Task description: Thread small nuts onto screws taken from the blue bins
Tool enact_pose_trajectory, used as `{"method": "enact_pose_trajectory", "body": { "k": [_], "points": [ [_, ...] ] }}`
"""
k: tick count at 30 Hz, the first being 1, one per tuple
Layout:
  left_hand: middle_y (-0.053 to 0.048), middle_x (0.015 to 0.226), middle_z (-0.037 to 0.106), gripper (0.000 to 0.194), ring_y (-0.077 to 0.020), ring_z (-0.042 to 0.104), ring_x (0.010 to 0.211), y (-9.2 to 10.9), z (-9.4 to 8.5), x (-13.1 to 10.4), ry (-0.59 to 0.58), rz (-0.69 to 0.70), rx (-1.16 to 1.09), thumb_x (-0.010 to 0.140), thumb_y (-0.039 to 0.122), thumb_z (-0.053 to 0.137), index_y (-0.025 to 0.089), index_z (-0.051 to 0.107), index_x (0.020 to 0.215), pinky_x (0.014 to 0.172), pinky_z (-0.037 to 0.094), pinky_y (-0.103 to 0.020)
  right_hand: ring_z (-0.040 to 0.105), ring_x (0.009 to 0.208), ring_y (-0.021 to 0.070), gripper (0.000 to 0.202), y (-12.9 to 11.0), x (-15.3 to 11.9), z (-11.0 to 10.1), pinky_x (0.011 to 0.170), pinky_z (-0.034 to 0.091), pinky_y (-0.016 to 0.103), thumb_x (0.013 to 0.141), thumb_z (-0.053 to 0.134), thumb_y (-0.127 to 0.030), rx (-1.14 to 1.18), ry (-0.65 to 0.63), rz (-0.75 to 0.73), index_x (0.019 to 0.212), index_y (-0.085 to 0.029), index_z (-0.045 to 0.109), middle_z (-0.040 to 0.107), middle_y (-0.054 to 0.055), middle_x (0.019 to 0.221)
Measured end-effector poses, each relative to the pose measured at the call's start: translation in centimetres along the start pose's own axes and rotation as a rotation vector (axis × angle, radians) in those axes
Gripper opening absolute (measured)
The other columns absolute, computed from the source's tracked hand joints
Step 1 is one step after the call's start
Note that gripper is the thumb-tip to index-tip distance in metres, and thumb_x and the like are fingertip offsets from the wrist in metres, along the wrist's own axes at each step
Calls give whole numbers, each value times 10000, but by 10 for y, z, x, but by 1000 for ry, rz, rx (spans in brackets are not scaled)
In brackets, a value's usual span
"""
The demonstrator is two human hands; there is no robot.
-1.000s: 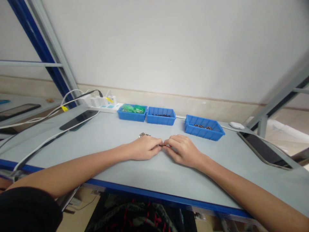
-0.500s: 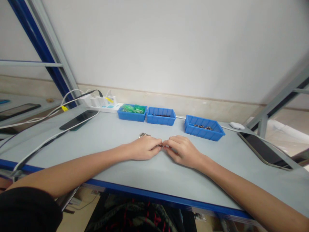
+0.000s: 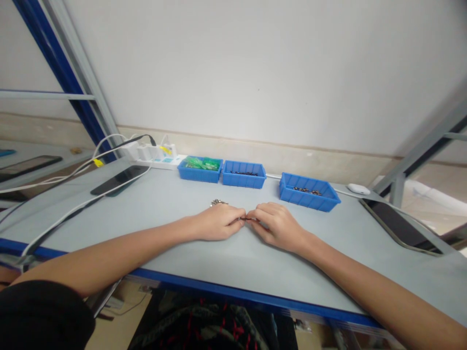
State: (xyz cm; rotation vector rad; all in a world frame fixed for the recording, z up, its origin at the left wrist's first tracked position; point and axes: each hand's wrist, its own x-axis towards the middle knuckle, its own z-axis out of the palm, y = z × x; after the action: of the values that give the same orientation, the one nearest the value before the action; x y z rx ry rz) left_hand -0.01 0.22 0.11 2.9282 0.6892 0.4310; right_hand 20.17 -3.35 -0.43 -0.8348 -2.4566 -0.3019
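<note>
My left hand (image 3: 221, 222) and my right hand (image 3: 275, 224) meet over the middle of the grey tabletop (image 3: 204, 262). Thumb and fingers of each are pinched on a small, thin dark piece (image 3: 245, 218) that spans the gap between the fingertips. Its kind is too small to make out, and the fingers cover most of it. Just behind my left hand lies a little heap of shiny metal parts (image 3: 218, 202), partly hidden by the knuckles.
Along the back stand a blue bin (image 3: 200, 176) with green plastic packets, a second blue bin (image 3: 243, 181) with small dark parts, and a third blue bin (image 3: 310, 198) with brownish metal parts. Phones (image 3: 120, 180) lie at both sides. A power strip (image 3: 164, 162) with cables sits back left.
Both hands keep almost the same place and pinch. Only a very slight shift of the fingertips and the view shows.
</note>
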Motion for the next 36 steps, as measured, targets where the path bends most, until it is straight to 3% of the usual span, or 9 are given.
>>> {"method": "enact_pose_trajectory", "body": {
  "k": [13,29,36],
  "points": [
    [-11,768,642,167,-153,597,698,0,0,0,-9,-8,0,905,237,399,181,540,835,615,367,-247,507,634,136,190,0,1,-1,612,333,260,900,458,-277,12,-4,29,857,-154,598,576,29,680],
    [-19,747,636,182,-158,592,673,2,-2,0,-8,-8,-2,905,245,403,171,543,815,601,367,-255,506,642,141,149,1,0,0,605,327,264,870,437,-156,25,5,-6,917,-165,578,581,30,708],
    [-17,757,639,178,-157,592,684,2,-1,0,-13,-15,6,911,247,399,175,546,839,612,370,-251,513,634,141,147,1,0,0,611,335,258,898,445,-219,26,3,15,890,-157,578,587,34,698]
  ]
}}
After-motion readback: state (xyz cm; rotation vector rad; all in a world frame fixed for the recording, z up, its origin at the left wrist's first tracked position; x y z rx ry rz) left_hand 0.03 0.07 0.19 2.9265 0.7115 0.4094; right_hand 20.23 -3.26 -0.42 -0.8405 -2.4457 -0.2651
